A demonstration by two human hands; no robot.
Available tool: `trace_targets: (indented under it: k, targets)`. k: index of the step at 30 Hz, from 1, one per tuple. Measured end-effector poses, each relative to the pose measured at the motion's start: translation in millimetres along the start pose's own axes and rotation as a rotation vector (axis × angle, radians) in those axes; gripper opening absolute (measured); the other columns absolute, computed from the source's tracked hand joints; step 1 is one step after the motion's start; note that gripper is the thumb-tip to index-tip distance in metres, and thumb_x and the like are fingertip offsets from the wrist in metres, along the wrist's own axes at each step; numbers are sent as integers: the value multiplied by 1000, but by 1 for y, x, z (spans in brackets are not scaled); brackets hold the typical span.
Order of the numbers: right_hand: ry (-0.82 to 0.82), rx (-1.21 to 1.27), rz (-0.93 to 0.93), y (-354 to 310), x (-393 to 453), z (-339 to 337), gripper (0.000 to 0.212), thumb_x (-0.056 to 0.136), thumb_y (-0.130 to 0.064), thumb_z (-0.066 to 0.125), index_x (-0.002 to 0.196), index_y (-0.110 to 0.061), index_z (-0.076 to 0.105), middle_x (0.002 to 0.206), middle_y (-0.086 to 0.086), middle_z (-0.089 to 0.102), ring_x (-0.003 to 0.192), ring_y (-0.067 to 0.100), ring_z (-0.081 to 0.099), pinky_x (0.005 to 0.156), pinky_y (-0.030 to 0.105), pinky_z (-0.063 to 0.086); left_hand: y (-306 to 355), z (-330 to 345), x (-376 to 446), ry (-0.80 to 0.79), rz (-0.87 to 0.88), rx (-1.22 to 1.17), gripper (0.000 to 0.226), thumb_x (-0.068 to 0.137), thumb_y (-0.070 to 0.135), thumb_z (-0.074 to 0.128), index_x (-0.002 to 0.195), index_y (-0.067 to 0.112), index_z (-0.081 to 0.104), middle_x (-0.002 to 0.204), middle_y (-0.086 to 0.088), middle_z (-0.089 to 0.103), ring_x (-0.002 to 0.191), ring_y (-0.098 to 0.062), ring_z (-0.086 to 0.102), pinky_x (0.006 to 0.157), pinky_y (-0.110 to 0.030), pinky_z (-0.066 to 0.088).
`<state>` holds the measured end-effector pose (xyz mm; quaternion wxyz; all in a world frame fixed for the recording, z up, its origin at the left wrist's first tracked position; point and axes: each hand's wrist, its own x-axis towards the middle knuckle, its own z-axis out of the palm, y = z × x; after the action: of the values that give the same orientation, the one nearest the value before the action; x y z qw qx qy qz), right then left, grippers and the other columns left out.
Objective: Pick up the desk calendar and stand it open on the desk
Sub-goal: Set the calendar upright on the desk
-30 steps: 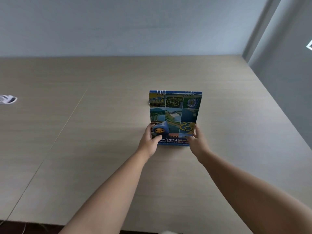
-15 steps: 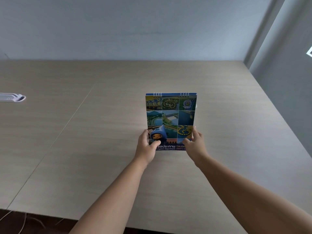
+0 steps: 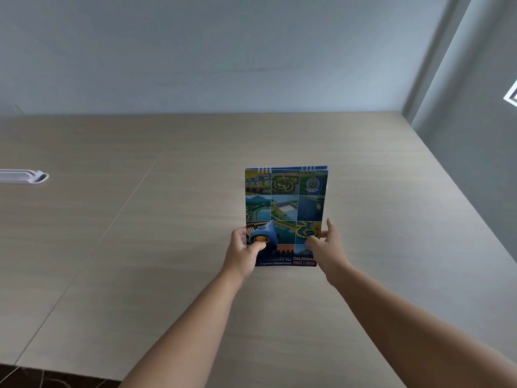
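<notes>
The desk calendar (image 3: 285, 208) is held upright over the middle of the bench (image 3: 140, 247), its photo-grid cover facing the person and its wire spiral binding at the top. The left hand (image 3: 243, 254) is closed on the lower left corner, thumb pressed on the cover over the blue cartoon figure and the other fingers hidden behind. The right hand (image 3: 327, 247) takes the lower right edge more loosely, thumb on the cover and the forefinger stretched up along the side, so it is partly open yet still gripping. Whether the bottom edge rests on the bench or hangs just above it cannot be told from this angle, and the back panels are hidden, so it is unclear if the stand is spread at all. The pick-up looks done; the step in hand seems to be the opening. The next move likely calls for drawing the rear support away from the front leaves at the foot, then setting both lower edges flat on the bench so the calendar stands alone before the hands let go. A white object (image 3: 23, 176) lies well apart at the far left.
</notes>
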<state>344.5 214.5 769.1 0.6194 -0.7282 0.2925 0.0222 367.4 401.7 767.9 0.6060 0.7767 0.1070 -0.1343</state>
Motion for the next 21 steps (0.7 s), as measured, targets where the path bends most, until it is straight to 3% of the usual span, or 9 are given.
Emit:
trace_targets:
  k: [2, 3, 5, 7, 10, 12, 16, 18, 21]
  targets:
    - [-39, 16, 32, -6, 5, -3, 79, 85, -11, 56, 155, -25, 19, 131, 11, 53, 83, 18, 61, 55, 27, 49, 4, 2, 2, -17, -8, -17, 48, 86, 13, 64, 128, 18, 42, 116, 2, 51, 105, -14, 48, 89, -28, 34]
    - [-62, 11, 43, -7, 8, -4, 73, 84, -13, 55, 151, -27, 29, 131, 11, 55, 88, 22, 63, 59, 30, 52, 5, 3, 2, -26, -2, -19, 48, 85, 14, 65, 127, 20, 42, 118, 2, 54, 107, -16, 51, 91, -30, 37]
    - [-80, -4, 43, -6, 13, -3, 52, 80, -16, 53, 130, -31, 55, 125, 15, 60, 94, 30, 67, 66, 37, 55, 7, 4, 2, -46, 15, -14, 55, 82, 15, 66, 132, 21, 41, 126, -1, 56, 115, -20, 53, 98, -32, 40]
    - [-63, -20, 43, 0, 21, -2, 44, 74, -21, 52, 114, -33, 63, 124, 13, 59, 96, 33, 67, 67, 39, 57, 11, 5, 2, -48, 28, -21, 58, 82, 13, 66, 135, 21, 42, 127, 0, 54, 118, -20, 52, 96, -30, 39]
    - [-44, -35, 17, -6, 11, -2, 48, 77, -22, 51, 123, -28, 61, 126, 11, 55, 93, 27, 65, 59, 30, 55, 14, 8, 5, -3, 43, -4, 70, 76, 22, 69, 140, 21, 41, 136, 1, 39, 124, -18, 46, 105, -33, 38]
    - [-53, -35, 2, -14, -2, -1, 42, 85, -15, 50, 124, -25, 59, 122, 12, 56, 85, 22, 61, 52, 25, 47, 10, 8, 13, 0, 33, -2, 77, 69, 31, 69, 141, 24, 42, 143, -1, 42, 129, -21, 46, 110, -41, 39]
    - [-69, 20, 0, -13, -4, -1, 43, 88, -9, 51, 129, -23, 54, 106, 5, 66, 82, 20, 60, 61, 29, 47, 21, 4, 13, -8, 44, -46, 44, 82, 12, 64, 124, 22, 53, 126, 0, 61, 118, -21, 55, 95, -31, 40]
    - [-61, 23, 5, -12, -2, -7, 47, 88, -7, 51, 132, -24, 53, 96, -4, 67, 81, 18, 60, 63, 30, 48, 22, 5, 13, -16, 65, -53, 43, 86, 7, 61, 126, 21, 51, 120, 4, 59, 113, -19, 55, 91, -29, 38]
    - [-63, 28, -9, -12, -4, -11, 53, 89, -5, 51, 138, -23, 46, 109, -3, 63, 82, 5, 59, 62, 22, 47, 18, 7, 9, -28, 79, -4, 50, 87, 9, 61, 133, 21, 47, 117, 9, 52, 112, -15, 51, 91, -27, 36]
